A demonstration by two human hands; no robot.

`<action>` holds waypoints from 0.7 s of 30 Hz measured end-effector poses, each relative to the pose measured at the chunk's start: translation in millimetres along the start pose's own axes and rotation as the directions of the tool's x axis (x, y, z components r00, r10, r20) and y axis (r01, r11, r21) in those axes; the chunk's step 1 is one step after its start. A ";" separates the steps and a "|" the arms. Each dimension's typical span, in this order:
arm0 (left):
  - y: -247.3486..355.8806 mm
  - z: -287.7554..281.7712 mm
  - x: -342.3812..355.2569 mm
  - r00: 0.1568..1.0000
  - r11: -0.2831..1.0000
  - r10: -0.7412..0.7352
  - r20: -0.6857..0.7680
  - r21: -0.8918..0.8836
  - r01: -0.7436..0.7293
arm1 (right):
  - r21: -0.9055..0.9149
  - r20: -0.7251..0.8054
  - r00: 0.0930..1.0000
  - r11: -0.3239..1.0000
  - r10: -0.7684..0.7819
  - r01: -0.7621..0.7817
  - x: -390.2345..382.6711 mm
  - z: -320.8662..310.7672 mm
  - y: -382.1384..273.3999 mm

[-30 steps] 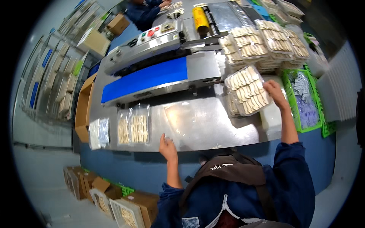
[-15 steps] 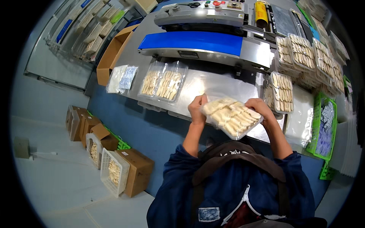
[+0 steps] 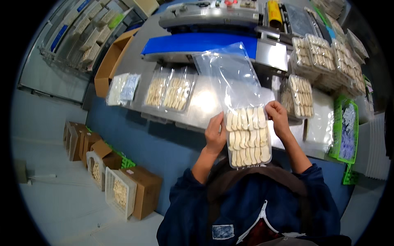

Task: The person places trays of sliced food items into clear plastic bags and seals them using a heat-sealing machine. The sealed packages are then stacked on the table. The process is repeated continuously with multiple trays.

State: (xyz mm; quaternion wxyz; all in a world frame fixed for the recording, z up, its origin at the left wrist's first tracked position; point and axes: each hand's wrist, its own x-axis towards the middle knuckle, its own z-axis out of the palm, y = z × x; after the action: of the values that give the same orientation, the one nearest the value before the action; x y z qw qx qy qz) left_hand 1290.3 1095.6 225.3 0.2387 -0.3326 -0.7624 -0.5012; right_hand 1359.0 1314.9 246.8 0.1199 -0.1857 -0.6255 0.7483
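Note:
A clear plastic bag (image 3: pixel 232 67) holds a tray (image 3: pixel 248 137) packed with three rows of cream, spoon-shaped pieces. I hold it upright before my chest, the bag's loose end stretching over the steel table. My left hand (image 3: pixel 215 133) is closed on the left edge of the bag, near the tray's upper corner. On the opposite edge my right hand (image 3: pixel 278 117) pinches the plastic, thumb and fingers together. Left of the bag, two bagged trays (image 3: pixel 176 92) of the same pieces lie side by side. Another filled tray (image 3: pixel 301 96) stands just right of my right hand.
A machine with a blue conveyor belt (image 3: pixel 176 43) crosses the table (image 3: pixel 205 98). Filled trays (image 3: pixel 320 53) are stacked at the right, above flat clear bags (image 3: pixel 320 129) and a green basket (image 3: pixel 338 135). An open carton (image 3: pixel 113 61) is at the left; boxes (image 3: pixel 145 192) stand on the floor.
The bagged tray has turned from a tilted, slanting position to nearly upright, its rows facing me. The bag's loose end now spreads up over the belt's front edge. Both hands still grip its sides.

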 end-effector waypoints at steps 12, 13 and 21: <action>9.2 -12.6 -35.7 0.691 0.574 -0.689 0.220 -0.416 0.705 | 0.280 0.291 0.923 0.900 0.250 -0.333 -46.4 -13.9 32.2; 18.0 -18.1 -37.4 0.680 0.571 -0.694 0.238 -0.395 0.720 | 0.255 0.291 0.918 0.903 0.268 -0.345 -51.0 -17.3 35.4; 34.7 -42.5 -98.5 0.516 0.459 -0.699 0.495 -0.243 0.854 | 0.174 0.337 0.811 0.815 0.478 -0.553 -92.4 -26.4 26.4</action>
State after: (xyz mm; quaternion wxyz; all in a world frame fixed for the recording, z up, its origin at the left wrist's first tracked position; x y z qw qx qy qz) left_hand 1383.0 1039.6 193.9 -0.2361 -0.0643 -0.7142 -0.6557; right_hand 1455.1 1295.3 228.8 -0.1547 -0.2254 -0.4560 0.8470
